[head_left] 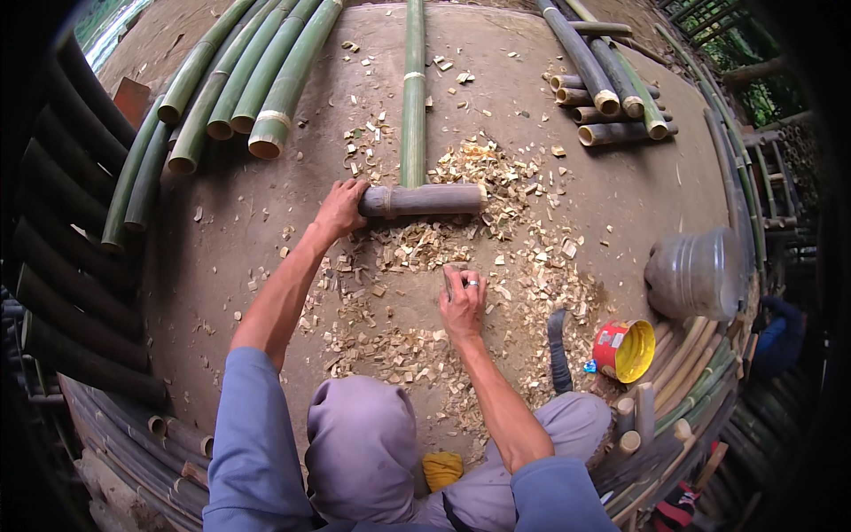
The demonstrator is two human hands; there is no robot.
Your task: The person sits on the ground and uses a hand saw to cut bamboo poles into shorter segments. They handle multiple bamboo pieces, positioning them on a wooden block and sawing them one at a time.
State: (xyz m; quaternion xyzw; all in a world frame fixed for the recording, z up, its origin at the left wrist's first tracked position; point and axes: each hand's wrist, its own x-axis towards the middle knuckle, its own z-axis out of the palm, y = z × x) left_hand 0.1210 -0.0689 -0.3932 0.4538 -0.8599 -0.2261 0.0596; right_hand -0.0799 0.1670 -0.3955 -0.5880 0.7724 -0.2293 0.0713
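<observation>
A short, dark bamboo section [424, 200] lies crosswise on the ground, and my left hand [341, 209] grips its left end. A long green bamboo pole [414, 97] runs away from me, its near end meeting the section's far side. Closer to me, my right hand [463, 306] is closed low over the wood chips [417, 257]. At its fingertips is a small greyish-brown block [454, 266], mostly covered by the fingers, its kind unclear. A dark, curved handle-like piece [558, 350] lies to the right of my right forearm.
Green bamboo poles [284, 97] lie at far left. Dark poles [585, 58] rest over short bamboo pieces [620, 133] at far right. A large plastic container [696, 275] and a red tub with a yellow inside [612, 348] stand right. A yellow cloth [441, 468] lies by my legs.
</observation>
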